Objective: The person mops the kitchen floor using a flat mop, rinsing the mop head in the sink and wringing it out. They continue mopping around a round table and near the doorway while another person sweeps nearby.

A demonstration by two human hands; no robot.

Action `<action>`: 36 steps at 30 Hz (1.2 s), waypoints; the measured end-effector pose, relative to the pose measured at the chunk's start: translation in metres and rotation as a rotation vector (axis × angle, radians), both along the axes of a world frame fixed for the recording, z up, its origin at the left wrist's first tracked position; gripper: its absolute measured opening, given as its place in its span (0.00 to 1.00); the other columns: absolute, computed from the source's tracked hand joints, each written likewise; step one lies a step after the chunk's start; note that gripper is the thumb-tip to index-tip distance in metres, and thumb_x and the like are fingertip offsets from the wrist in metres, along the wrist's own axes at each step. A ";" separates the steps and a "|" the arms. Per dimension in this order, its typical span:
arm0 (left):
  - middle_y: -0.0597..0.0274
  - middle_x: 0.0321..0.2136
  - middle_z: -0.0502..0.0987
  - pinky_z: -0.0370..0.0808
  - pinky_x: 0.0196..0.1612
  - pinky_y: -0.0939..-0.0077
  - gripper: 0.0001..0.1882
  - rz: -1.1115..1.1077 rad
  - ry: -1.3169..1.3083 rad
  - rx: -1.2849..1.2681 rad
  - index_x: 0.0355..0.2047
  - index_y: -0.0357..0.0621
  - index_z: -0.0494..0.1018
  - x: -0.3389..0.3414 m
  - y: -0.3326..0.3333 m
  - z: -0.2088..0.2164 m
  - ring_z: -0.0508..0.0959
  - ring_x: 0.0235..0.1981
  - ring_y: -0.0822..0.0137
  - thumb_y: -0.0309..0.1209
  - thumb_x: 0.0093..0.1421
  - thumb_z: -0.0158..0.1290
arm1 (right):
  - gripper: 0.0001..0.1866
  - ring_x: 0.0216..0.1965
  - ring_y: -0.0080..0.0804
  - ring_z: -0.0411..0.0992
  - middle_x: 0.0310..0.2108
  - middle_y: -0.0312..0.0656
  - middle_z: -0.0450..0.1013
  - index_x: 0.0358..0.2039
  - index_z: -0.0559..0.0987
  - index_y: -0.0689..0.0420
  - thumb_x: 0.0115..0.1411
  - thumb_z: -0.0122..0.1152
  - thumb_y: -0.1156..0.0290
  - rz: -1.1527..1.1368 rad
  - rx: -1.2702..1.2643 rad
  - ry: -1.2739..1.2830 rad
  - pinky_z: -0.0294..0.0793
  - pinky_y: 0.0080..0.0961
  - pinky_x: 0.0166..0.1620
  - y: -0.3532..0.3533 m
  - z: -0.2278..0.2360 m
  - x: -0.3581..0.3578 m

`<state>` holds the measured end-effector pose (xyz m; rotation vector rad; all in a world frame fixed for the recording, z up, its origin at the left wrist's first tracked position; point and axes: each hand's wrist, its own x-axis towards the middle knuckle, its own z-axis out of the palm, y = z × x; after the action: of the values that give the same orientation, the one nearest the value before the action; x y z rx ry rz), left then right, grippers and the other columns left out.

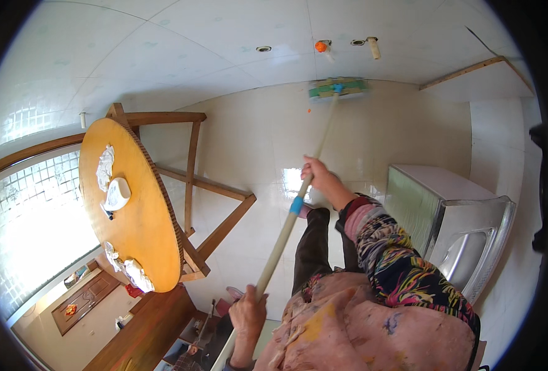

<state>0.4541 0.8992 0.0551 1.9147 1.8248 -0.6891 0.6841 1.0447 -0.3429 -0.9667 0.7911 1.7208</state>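
Both my hands grip the long pale handle of a flat mop (280, 244), which runs from the lower left up toward the far wall. My left hand (247, 315) is wrapped round the lower part of the handle, beside my apron. Higher up, past the blue joint, my right hand (318, 175) is closed on it with the arm stretched forward. The green mop head (323, 91), slightly blurred, lies on the tiled floor (243, 133) against the base of the wall. A small orange bit (309, 110) lies on the floor just this side of it.
At left stands a round yellow wooden table (141, 229) on a wooden frame, bearing a white container (118, 193) and crumpled white cloths (105, 167). A metal sink (472, 247) on a cabinet (410, 207) stands at right. Pipe stubs, one orange-capped (321, 46), jut from the far wall.
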 end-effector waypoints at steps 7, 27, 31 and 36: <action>0.51 0.18 0.77 0.74 0.27 0.52 0.15 0.123 -0.037 -0.031 0.32 0.47 0.72 -0.068 -0.032 0.040 0.78 0.23 0.46 0.40 0.51 0.63 | 0.17 0.14 0.26 0.53 0.15 0.32 0.54 0.24 0.60 0.49 0.63 0.57 0.59 -0.009 0.002 0.153 0.59 0.33 0.23 -0.039 0.073 -0.056; 0.44 0.32 0.79 0.74 0.38 0.47 0.25 -0.337 -0.476 -0.337 0.58 0.57 0.62 0.153 0.106 -0.135 0.78 0.35 0.40 0.44 0.62 0.51 | 0.12 0.17 0.36 0.67 0.16 0.40 0.63 0.29 0.67 0.58 0.60 0.59 0.65 -0.190 -0.139 -0.493 0.71 0.35 0.21 -0.092 0.000 0.171; 0.47 0.24 0.79 0.72 0.30 0.45 0.22 -0.341 -0.343 -0.204 0.56 0.58 0.64 0.128 0.123 -0.115 0.78 0.27 0.41 0.42 0.62 0.51 | 0.07 0.18 0.38 0.68 0.19 0.43 0.64 0.28 0.68 0.59 0.58 0.55 0.72 -0.154 -0.330 -0.460 0.71 0.39 0.21 -0.061 -0.023 0.152; 0.48 0.21 0.78 0.72 0.28 0.47 0.22 -0.300 -0.255 -0.138 0.57 0.59 0.67 0.068 0.113 -0.081 0.78 0.25 0.43 0.39 0.62 0.51 | 0.03 0.18 0.38 0.66 0.19 0.43 0.64 0.28 0.68 0.60 0.57 0.51 0.76 -0.107 -0.285 -0.374 0.72 0.39 0.22 -0.048 -0.003 0.073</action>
<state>0.5223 1.0120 -0.0254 2.0950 1.3194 -0.6116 0.7572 0.9967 -0.3460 -1.3654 0.8331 1.3017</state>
